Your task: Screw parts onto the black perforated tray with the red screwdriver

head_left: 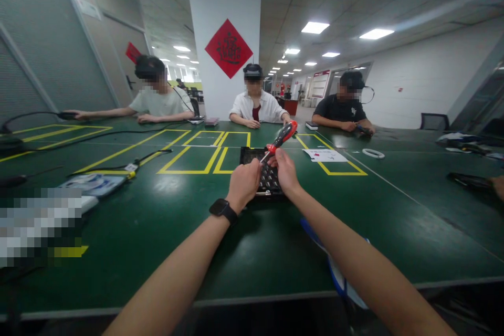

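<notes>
A screwdriver with a red and black handle [284, 135] slants between my hands, its handle up and to the right. My right hand [286, 172] has its fingers closed around the lower end of the handle. Against the tip of the thin metal shaft, my left hand [244, 181] is closed in a pinch; whether a small bit is in those fingers is hidden. Below both hands lies an open black case [270, 193] with rows of small metal bits, partly covered by the hands. A black watch is on my left wrist.
Yellow tape rectangles mark the green table [260, 252]. A white paper [326, 156] and a white ring [373, 154] lie to the right, cables and a flat pouch [94, 184] to the left. A blue-edged item is under my right forearm. Three people sit opposite.
</notes>
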The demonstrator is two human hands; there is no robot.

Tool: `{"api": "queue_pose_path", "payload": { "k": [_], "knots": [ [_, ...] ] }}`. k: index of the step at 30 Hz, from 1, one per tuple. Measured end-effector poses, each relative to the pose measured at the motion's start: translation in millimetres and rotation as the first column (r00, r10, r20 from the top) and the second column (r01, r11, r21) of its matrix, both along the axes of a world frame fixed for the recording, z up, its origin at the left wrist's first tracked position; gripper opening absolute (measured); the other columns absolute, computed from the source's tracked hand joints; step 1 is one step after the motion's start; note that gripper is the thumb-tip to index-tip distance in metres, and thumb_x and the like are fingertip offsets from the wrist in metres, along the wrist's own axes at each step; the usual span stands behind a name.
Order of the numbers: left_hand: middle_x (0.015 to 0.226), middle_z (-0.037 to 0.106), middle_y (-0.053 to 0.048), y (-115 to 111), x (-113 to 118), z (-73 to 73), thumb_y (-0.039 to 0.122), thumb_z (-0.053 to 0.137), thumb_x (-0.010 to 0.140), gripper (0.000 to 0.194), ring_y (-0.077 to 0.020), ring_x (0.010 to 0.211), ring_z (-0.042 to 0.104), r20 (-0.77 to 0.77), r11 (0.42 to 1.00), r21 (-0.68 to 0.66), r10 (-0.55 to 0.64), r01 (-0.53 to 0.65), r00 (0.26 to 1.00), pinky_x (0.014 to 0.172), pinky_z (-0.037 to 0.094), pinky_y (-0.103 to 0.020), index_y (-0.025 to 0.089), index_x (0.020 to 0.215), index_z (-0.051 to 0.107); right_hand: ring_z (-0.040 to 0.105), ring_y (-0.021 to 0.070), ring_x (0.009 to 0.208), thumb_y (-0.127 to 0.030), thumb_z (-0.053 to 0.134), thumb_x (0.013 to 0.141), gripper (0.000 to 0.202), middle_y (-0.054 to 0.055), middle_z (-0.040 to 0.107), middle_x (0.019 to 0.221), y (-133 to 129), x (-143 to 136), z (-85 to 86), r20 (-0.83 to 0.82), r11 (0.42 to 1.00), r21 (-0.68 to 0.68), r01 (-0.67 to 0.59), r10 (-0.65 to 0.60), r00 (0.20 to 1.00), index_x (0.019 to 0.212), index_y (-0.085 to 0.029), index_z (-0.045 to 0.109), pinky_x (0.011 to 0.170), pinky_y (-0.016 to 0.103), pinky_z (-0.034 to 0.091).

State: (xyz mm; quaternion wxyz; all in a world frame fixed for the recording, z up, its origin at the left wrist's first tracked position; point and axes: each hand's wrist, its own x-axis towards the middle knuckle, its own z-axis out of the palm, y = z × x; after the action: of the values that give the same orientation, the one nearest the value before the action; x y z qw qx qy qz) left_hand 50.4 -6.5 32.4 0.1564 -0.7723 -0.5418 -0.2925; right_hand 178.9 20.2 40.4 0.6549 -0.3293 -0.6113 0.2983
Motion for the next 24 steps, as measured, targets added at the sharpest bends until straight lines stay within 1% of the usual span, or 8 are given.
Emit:
{"api": "queue_pose_path", "payload": {
  "k": [3,5,7,10,14,18,21,24],
  "knots": [
    [0.077,0.062,-0.010,14,-24,-4.1,0.035,0.013,0.091,0.042,-0.0208,0.074,0.059,0.039,0.980,-0.037,0.197,-0.196,0.980,0.066,0.042,-0.030,0.015,0.095,0.049,0.054,0.0138,0.084,-0.044,0.036,0.084,0.039,0.006,0.061,0.097,18,22,1.1,0.344,0.972,-0.049,0.231,-0.201,0.917,0.098,-0.016,0.059,0.077,0.026,0.042],
    [0.078,0.062,-0.011,26,-43,-15.7,0.033,0.012,0.090,0.043,-0.0218,0.073,0.061,0.082,0.933,-0.117,0.351,-0.341,0.933,0.063,0.043,-0.030,0.014,0.098,0.049,0.053,0.0169,0.096,-0.039,0.043,0.081,0.036,0.011,0.060,0.103,30,40,-5.0,0.624,0.887,-0.059,0.457,-0.325,0.711,0.099,-0.012,0.059,0.086,0.027,0.038],
    [0.082,0.063,-0.013,37,-62,-30.8,0.031,0.016,0.090,0.040,-0.0235,0.076,0.061,0.091,0.871,-0.225,0.464,-0.436,0.881,0.063,0.044,-0.031,0.014,0.098,0.051,0.052,0.0185,0.102,-0.036,0.046,0.080,0.038,0.014,0.058,0.108,41,53,-14.2,0.853,0.791,-0.147,0.594,-0.202,0.480,0.105,-0.010,0.057,0.087,0.026,0.038],
    [0.087,0.064,-0.015,46,-78,-49.4,0.024,0.026,0.087,0.033,-0.0252,0.081,0.062,0.058,0.783,-0.385,0.548,-0.488,0.835,0.066,0.045,-0.033,0.012,0.094,0.056,0.060,0.0220,0.090,-0.031,0.053,0.075,0.031,0.018,0.063,0.093,52,56,-25.8,0.904,0.732,-0.242,0.636,-0.069,0.423,0.092,-0.007,0.062,0.076,0.026,0.044],
    [0.089,0.064,-0.017,50,-79,-57.5,0.017,0.029,0.083,0.032,-0.0253,0.085,0.061,0.031,0.789,-0.370,0.539,-0.491,0.842,0.070,0.045,-0.034,0.009,0.093,0.059,0.060,0.0260,0.093,-0.023,0.052,0.074,0.029,0.021,0.061,0.102,63,38,-27.5,0.926,0.685,-0.237,0.689,-0.056,0.373,0.097,-0.008,0.062,0.075,0.031,0.046],
    [0.088,0.064,-0.017,52,-77,-57.3,0.024,0.029,0.085,0.037,-0.0257,0.084,0.061,0.057,0.777,-0.356,0.573,-0.520,0.817,0.071,0.044,-0.035,0.009,0.090,0.062,0.058,0.0293,0.098,-0.022,0.050,0.075,0.033,0.022,0.058,0.107,69,34,-18.4,0.944,0.638,-0.207,0.741,-0.068,0.322,0.103,-0.008,0.060,0.076,0.036,0.047],
    [0.090,0.064,-0.018,54,-79,-57.8,0.030,0.031,0.084,0.040,-0.0262,0.087,0.060,0.061,0.798,-0.312,0.558,-0.515,0.827,0.073,0.043,-0.036,0.010,0.087,0.065,0.057,0.0295,0.100,-0.021,0.049,0.076,0.034,0.023,0.057,0.108,66,62,-8.6,0.957,0.594,-0.171,0.786,-0.091,0.277,0.104,-0.007,0.060,0.079,0.037,0.046],
    [0.092,0.064,-0.018,56,-81,-58.3,0.034,0.032,0.084,0.041,-0.0257,0.087,0.060,0.068,0.808,-0.315,0.543,-0.499,0.837,0.073,0.043,-0.036,0.011,0.088,0.066,0.056,0.0293,0.102,-0.019,0.048,0.076,0.034,0.023,0.057,0.109,55,114,0.3,0.968,0.542,-0.124,0.831,-0.120,0.222,0.105,-0.007,0.059,0.080,0.037,0.045]
  ]
}}
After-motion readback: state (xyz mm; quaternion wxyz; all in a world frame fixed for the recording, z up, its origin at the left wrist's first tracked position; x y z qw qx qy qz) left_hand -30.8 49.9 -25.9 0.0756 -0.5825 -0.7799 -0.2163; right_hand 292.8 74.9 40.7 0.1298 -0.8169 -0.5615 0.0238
